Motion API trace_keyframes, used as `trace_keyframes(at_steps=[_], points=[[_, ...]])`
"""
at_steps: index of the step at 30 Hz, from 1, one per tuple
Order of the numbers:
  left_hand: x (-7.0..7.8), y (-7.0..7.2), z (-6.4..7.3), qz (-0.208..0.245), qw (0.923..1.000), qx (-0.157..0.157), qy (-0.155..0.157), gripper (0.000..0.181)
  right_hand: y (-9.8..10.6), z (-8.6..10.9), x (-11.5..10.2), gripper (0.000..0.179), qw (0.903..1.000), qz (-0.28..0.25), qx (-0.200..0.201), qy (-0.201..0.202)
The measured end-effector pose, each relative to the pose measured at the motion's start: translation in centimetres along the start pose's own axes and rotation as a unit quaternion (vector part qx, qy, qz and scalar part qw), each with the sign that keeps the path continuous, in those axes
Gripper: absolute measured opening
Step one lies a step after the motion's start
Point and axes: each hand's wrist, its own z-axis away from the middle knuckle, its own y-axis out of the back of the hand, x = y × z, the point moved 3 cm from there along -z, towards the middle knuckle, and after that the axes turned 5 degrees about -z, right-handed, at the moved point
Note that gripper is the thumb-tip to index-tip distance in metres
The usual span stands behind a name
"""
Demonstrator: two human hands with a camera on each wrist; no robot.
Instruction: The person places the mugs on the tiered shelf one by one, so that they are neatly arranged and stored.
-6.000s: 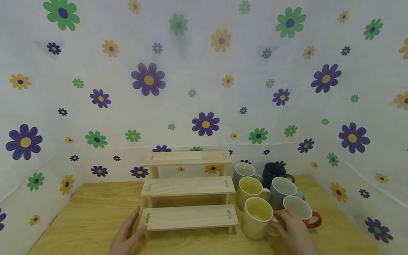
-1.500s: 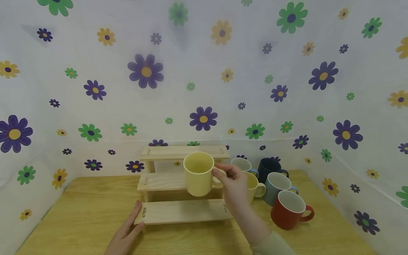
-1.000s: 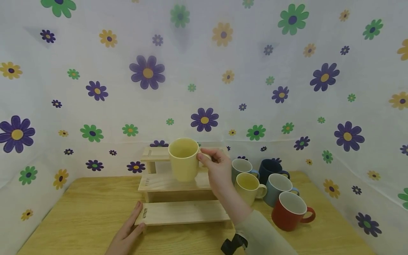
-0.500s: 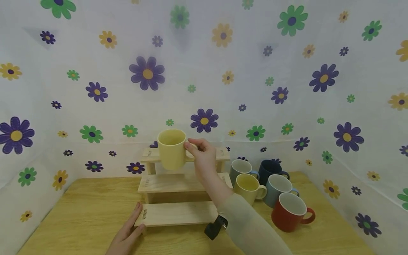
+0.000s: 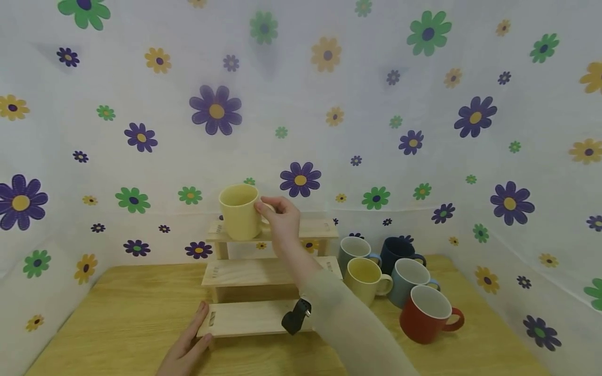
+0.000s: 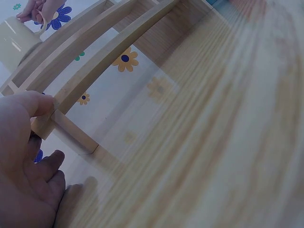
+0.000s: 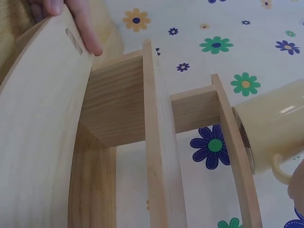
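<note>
My right hand [image 5: 282,219] pinches the handle of a pale yellow mug [image 5: 241,211] at the left part of the top step. In the right wrist view the mug's base [image 7: 244,137] is close against the top board's edge; whether it rests fully on the board I cannot tell. The pale wooden three-step shelf [image 5: 244,319] stands on the table. At the left end of its lowest board, my left hand [image 5: 185,344] holds on, thumb at the front corner and fingers along the end. In the left wrist view, its thumb [image 6: 35,102] touches the board.
Right of the shelf stand a second yellow mug [image 5: 364,279], a red mug [image 5: 425,318], two light blue mugs [image 5: 408,284] and a dark blue mug [image 5: 397,254], close together. A flower-print cloth [image 5: 301,130] hangs behind and at the sides of the wooden table [image 5: 113,313].
My right hand has picked the yellow mug from the front of the group by its handle, carried it left and back, and brought it over the top step. My left hand stays at the shelf.
</note>
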Motion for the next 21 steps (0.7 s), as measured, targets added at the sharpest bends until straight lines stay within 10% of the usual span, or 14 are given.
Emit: trace_keyframes(at_steps=[21], points=[[0.1, 0.0, 0.1, 0.000, 0.9999, 0.006, -0.009, 0.062, -1.4, -1.2, 2.2, 0.016, 0.9996, 0.026, 0.006, -0.007]])
